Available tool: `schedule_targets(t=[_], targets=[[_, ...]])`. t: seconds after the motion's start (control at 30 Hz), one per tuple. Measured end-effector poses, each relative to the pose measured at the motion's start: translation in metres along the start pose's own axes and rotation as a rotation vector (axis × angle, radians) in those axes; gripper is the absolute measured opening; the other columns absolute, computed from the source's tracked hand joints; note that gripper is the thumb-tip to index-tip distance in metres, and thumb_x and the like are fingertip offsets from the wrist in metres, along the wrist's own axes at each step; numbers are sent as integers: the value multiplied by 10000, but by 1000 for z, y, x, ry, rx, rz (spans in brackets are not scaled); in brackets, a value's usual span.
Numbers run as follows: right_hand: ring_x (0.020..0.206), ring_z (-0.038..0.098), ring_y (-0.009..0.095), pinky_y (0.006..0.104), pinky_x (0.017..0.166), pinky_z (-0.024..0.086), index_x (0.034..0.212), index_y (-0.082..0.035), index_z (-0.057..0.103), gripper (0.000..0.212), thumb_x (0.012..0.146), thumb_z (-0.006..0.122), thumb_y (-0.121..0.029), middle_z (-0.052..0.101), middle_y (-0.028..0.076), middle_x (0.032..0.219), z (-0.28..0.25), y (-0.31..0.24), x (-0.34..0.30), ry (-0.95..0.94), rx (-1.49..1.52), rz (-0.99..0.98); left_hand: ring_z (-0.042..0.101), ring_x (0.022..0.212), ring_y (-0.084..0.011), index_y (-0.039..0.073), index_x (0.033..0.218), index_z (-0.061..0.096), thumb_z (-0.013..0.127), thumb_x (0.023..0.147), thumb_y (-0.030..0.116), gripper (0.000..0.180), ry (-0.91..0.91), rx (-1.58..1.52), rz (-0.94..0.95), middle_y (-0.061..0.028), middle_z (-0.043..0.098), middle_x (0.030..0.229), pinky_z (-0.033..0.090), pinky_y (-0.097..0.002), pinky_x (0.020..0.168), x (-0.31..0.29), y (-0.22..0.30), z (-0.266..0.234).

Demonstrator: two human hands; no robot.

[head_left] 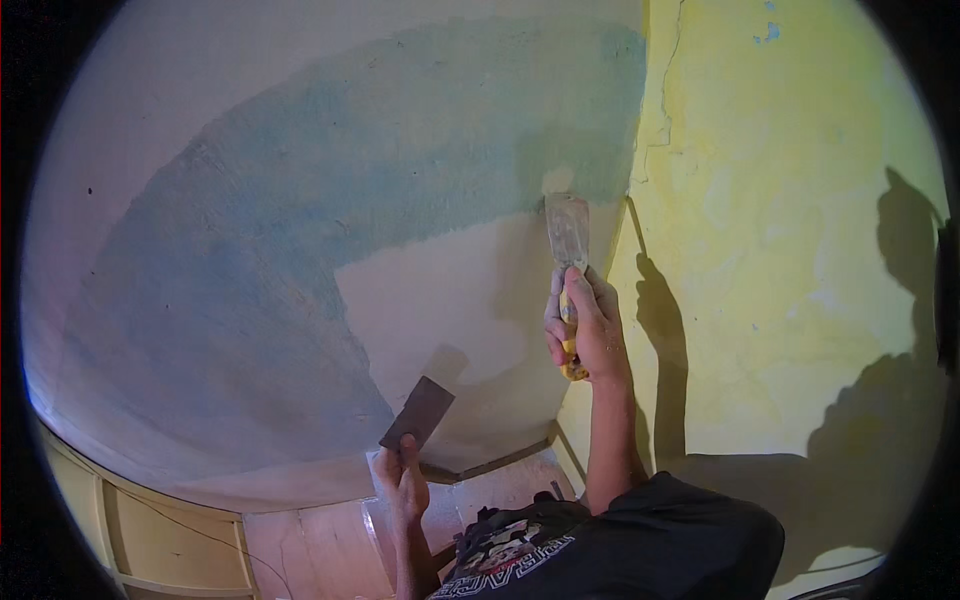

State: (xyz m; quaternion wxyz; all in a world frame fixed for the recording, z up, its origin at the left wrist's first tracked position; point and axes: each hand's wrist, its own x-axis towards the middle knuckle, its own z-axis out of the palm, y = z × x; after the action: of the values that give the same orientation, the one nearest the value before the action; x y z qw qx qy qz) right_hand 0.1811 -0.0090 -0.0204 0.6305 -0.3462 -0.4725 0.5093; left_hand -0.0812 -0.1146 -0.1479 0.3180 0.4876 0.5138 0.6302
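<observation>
My right hand [596, 325] grips the yellow handle of a putty knife [568, 228]. The blade points up, its tip at or very near the wall [430, 290] just left of the corner; contact is hard to tell. Above the tip shows a small pale patch of filler [558, 181] on the blue-green area [420, 130]. Lower and to the left, my left hand [404, 482] pinches a dark flat rectangular plate [420, 412] by its lower end, thumb on its face. No load of filler shows on the plate's visible side.
A yellow wall [780, 300] with cracks and peeling spots meets the worked wall at the right, and shadows fall across it. Pale wooden shelving [170, 540] stands at the lower left, a thin cord [210, 540] nearby. The floor [320, 545] looks pinkish.
</observation>
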Motion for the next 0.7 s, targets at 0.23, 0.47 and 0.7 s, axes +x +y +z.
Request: schedule_targets(t=[0.23, 0.47, 0.7], targets=[[351, 432, 147, 272, 349, 338, 944, -82, 486, 335, 1047, 431, -396, 428, 28, 526, 12, 4, -6, 54, 23, 27, 558, 996, -123, -43, 1182, 644, 543, 1050, 191, 288, -59, 40, -4, -43, 670, 1095, 434, -288, 906, 0, 9, 12], [370, 452, 124, 284, 354, 360, 915, -57, 479, 348, 1068, 402, -359, 440, 9, 540, 14, -4, -6, 47, 28, 32, 562, 1022, -136, -31, 1175, 645, 549, 1047, 195, 277, -91, -28, 10, -48, 664, 1130, 435, -301, 923, 1, 0, 11], [353, 427, 134, 276, 349, 341, 932, -85, 486, 322, 1058, 427, -376, 425, 23, 524, 23, -1, 2, 94, -9, 48, 563, 1060, -154, -48, 1202, 625, 558, 1046, 239, 333, -20, 10, -16, -78, 670, 1137, 427, -314, 957, 6, -8, 8]])
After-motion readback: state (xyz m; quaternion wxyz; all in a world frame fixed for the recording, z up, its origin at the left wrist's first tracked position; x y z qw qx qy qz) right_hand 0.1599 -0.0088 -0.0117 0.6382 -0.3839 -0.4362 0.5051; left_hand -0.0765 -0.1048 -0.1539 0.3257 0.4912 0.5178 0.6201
